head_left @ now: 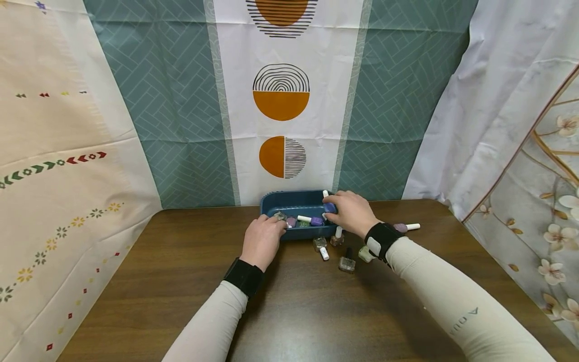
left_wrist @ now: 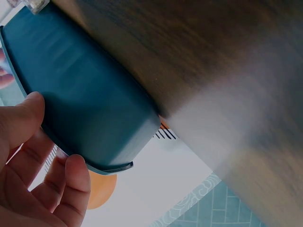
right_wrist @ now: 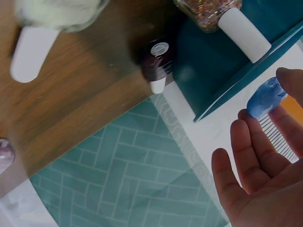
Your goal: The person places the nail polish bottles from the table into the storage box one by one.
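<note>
A dark teal plastic bin (head_left: pixel 271 201) stands at the table's back edge with several nail polish bottles inside, among them a purple one with a white cap (head_left: pixel 315 221). My left hand (head_left: pixel 263 241) grips the bin's left front rim; in the left wrist view its thumb (left_wrist: pixel 34 106) lies against the outer wall. Over the right end of the bin, my right hand (head_left: pixel 352 212) pinches a blue nail polish bottle (right_wrist: pixel 266 98) between thumb and fingers. Its white cap (head_left: pixel 325 193) points up in the head view.
In front of the bin lie a glittery bottle with a white cap (head_left: pixel 320 245), a black-capped bottle (head_left: pixel 347 263) and a pale green bottle (head_left: pixel 365 254). A glitter bottle (head_left: pixel 337 239) is by the bin's front wall. Farther right lies a mauve bottle (head_left: pixel 400 228). Patterned cloth (head_left: pixel 384 125) hangs behind the table.
</note>
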A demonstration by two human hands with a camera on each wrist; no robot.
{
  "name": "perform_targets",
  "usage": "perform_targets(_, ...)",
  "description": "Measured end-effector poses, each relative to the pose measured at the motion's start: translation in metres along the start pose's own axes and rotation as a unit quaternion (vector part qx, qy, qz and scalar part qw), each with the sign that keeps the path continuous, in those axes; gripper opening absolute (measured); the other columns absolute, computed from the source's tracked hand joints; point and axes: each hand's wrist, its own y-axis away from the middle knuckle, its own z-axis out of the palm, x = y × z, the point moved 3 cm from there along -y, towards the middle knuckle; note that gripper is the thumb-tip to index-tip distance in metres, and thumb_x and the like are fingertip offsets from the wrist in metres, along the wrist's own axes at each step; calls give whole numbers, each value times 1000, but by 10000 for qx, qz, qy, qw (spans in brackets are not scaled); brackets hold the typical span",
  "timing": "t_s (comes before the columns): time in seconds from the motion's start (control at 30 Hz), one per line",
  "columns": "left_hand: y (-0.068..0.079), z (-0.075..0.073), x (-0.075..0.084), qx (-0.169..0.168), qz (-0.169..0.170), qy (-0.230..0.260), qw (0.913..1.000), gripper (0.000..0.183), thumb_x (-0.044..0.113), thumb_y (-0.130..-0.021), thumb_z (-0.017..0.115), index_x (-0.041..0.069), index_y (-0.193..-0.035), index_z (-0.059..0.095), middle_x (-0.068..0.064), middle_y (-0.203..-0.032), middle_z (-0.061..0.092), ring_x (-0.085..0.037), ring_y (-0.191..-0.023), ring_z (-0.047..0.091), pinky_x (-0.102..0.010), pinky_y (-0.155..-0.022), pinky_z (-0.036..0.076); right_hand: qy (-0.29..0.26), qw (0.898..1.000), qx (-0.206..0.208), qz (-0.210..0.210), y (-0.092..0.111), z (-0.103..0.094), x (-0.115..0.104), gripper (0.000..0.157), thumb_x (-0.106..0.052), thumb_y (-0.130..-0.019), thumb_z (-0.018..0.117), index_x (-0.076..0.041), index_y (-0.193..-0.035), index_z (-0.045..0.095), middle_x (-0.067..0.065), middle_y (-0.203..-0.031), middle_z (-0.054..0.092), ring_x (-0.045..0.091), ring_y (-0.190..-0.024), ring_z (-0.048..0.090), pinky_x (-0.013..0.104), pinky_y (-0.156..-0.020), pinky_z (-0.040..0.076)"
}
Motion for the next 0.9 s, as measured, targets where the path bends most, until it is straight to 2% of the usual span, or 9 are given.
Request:
perform_targets(0.3,0,-1,1,111,57,10,9999,12,20,-100,85,16,-111,88,-1,-103,83,-25,-91,68,-38,-78,57,-69,9994,-346,37,-12,11,-10,41,-26,-102,81,-9,-139,76,15,-129,76,37,-120,70,56,-98,57)
perform_targets(0.63,1,-2,1,44,-9,-74,10000,14,21,-99,86,17,-112,88,-2,-105,83,-26,-92,69,-38,-75,52,44,9977,-661,129,-23,21,-17,38,-27,-102,81,-11,-136,78,13,-126,78,33,-111,73,51,-88,61)
perform_targets(0.9,1,-3,1,78,11,-82,9999,13,21,-99,86,17,-111,88,-2,-104,83,-26,-91,68,-38,-74,50,13,9959,-874,228,-29,27,-16,40,-28,-101,83,-10,-136,78,14,-128,77,32,-109,74,49,-89,62)
